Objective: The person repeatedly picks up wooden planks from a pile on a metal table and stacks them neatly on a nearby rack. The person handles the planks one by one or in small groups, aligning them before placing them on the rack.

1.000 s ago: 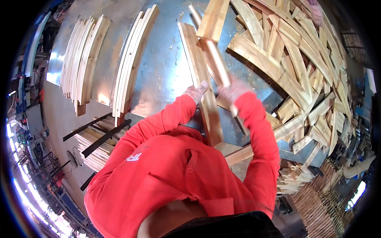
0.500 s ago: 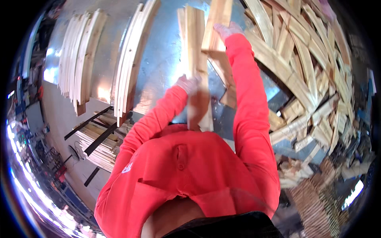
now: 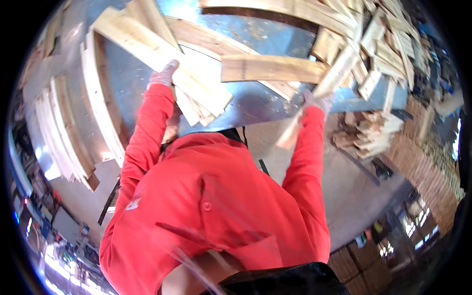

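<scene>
Left hand (image 3: 164,76) gripping pale flat boards (image 3: 187,81), long axis slanting upper left to lower right over grey metal counter (image 3: 246,105). Right hand (image 3: 317,101) closed around narrow wooden slat (image 3: 339,69), slanting upward right.

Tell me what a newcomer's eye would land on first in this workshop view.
First, the bright red long-sleeved top filling the lower middle of the view. Next, the two gloved hands on a metal table: the left hand rests on a stack of pale wooden boards at upper left, and the right hand grips a narrow wooden slat. A jumbled heap of wooden offcuts crowds the upper right.
</scene>
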Motion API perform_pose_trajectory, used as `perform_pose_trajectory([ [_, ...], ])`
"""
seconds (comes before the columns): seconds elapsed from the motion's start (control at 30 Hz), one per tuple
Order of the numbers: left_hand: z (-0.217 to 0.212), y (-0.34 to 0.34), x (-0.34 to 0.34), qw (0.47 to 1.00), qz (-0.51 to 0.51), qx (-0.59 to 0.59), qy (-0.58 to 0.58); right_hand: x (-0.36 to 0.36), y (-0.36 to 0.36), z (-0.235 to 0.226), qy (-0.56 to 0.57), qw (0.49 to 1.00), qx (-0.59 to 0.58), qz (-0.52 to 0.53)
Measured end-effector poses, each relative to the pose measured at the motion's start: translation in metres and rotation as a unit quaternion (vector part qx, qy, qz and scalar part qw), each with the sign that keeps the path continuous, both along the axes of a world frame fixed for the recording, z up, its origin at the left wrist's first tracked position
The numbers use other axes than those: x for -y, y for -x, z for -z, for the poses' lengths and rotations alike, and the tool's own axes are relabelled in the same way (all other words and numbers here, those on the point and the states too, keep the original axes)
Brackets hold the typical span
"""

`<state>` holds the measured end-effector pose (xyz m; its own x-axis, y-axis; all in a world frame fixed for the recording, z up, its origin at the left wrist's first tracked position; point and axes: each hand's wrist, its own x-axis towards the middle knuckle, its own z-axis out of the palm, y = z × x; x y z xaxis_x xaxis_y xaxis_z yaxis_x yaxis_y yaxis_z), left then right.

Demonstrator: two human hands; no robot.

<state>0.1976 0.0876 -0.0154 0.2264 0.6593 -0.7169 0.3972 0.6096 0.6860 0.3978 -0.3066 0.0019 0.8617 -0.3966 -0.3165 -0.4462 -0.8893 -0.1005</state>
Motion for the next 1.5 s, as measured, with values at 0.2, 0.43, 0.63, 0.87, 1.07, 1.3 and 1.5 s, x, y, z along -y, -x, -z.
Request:
perform_pose_trajectory([
  [0.2, -0.026, 0.047, -0.047, 0.968, 0.191, -0.066, -0.148, -0.006, 0.065, -0.003, -0.46, 0.841, 0.285, 0.016],
  [0.43, -0.081, 0.067, -0.044, 0.815, 0.325, -0.407, -0.255, -0.28, 0.106, 0.001, -0.63, 0.755, -0.177, -0.054],
  [0.63, -0.066, 0.111, -0.005, 0.816, 0.349, -0.39, -0.246, -0.326, 0.131, -0.036, -0.42, 0.692, -0.183, -0.558],
  [0.87, -0.062, 0.121, -0.019, 0.864, 0.303, -0.333, -0.227, -0.117, -0.011, -0.028, 0.157, 0.676, -0.071, -0.716],
  [1.07, -0.058, 0.132, -0.023, 0.869, 0.286, -0.334, -0.226, -0.216, 0.006, -0.107, -0.021, 0.725, -0.079, -0.683],
  [1.3, -0.087, 0.113, -0.024, 0.87, 0.334, -0.304, -0.198, -0.436, 0.054, -0.006, -0.369, 0.856, -0.182, -0.314],
  [1.5, -0.072, 0.109, -0.012, 0.84, 0.324, -0.389, -0.197, -0.334, 0.051, 0.005, -0.095, 0.761, 0.122, -0.63],
])
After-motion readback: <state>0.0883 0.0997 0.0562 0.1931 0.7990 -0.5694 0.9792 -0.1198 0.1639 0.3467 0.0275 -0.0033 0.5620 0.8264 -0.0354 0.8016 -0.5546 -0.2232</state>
